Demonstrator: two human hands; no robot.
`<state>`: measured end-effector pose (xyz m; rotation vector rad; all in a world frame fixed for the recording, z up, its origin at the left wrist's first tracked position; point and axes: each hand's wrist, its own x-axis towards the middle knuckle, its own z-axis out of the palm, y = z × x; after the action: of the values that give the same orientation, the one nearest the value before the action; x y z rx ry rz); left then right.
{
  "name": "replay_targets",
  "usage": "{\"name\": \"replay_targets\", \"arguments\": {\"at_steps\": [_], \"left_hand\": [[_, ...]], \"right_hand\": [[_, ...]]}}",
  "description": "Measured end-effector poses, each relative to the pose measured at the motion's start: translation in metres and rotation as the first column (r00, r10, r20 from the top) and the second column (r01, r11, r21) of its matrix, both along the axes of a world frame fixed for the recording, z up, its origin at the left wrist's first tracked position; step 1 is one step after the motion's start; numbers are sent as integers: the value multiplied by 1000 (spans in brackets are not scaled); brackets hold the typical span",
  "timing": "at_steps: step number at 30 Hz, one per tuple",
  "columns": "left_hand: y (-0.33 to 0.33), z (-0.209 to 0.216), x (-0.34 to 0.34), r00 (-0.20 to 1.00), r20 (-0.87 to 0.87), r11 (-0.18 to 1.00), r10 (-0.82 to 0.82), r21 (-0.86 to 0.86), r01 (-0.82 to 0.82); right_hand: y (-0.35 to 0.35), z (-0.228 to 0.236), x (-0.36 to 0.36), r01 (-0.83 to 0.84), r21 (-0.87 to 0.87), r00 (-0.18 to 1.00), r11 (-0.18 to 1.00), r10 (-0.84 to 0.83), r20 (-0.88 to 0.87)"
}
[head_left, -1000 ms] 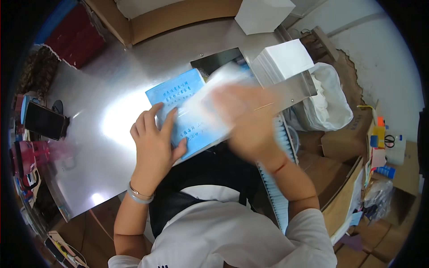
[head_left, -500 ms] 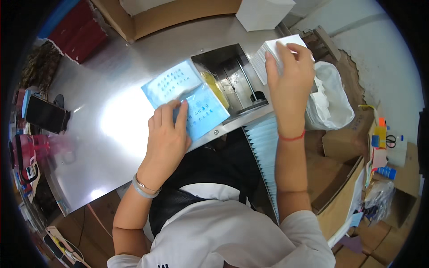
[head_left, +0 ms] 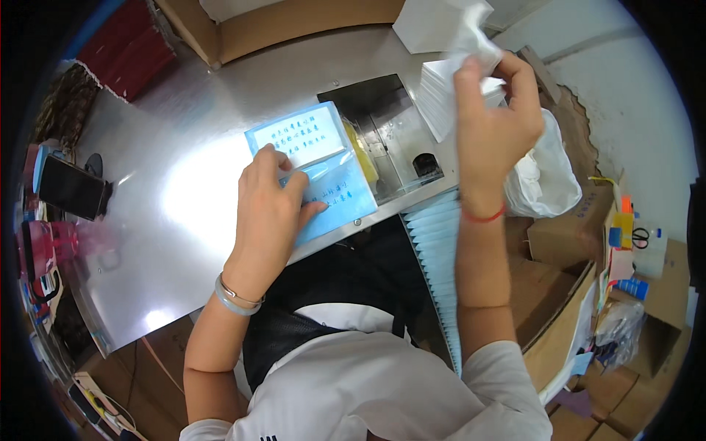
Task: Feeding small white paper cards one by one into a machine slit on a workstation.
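A blue packet (head_left: 334, 184) in a clear sleeve lies on the metal table, with a white printed slip (head_left: 309, 136) over its far part and handwriting-style print below. Resting on its left side, my left hand (head_left: 272, 195) has bent fingers apart, the tips touching the packet. My right hand (head_left: 500, 110) pinches a crumpled, motion-blurred white sheet (head_left: 474, 37) between thumb and fingers. Just below that sheet stands a stack of white sheets (head_left: 435, 99), partly behind my right hand. A yellow piece (head_left: 360, 151) shows at the packet's right edge.
Right of the packet a dark recessed tray (head_left: 393, 132) is set in the metal table (head_left: 147, 272). A white-lined bin (head_left: 555, 176) and open cardboard boxes (head_left: 548, 283) stand at right. A phone on a stand (head_left: 71, 187) and a pink bottle (head_left: 55, 242) are at left.
My right hand has lifted the white sheet up off the stack. The packet has shifted slightly right and turned a little. My left hand has moved toward the packet's left edge.
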<state>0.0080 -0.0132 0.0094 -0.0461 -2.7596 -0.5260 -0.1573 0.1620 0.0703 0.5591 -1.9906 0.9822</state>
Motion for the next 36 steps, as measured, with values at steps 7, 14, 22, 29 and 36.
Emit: {"name": "replay_targets", "arguments": {"at_steps": [7, 14, 22, 29, 36], "left_hand": [[-2, 4, 3, 993, 111, 985, 42, 160, -60], [-6, 13, -10, 1000, -2, 1000, -6, -5, 6], [56, -12, -108, 965, 229, 919, -130, -338, 204], [12, -9, -27, 995, -75, 981, -65, -185, 51], [-28, -4, 21, 983, 165, 978, 83, -202, -48]], "right_hand": [[-50, -75, 46, -599, 322, 726, 733, 327, 605], [8, -32, 17, -295, 321, 953, 900, 303, 26], [44, -38, -13, 74, 596, 994, 799, -105, 17], [66, -10, -21, -120, 517, 990, 847, 62, 129], [-25, -63, 102, -646, 575, 718, 502, 656, 234]]}}
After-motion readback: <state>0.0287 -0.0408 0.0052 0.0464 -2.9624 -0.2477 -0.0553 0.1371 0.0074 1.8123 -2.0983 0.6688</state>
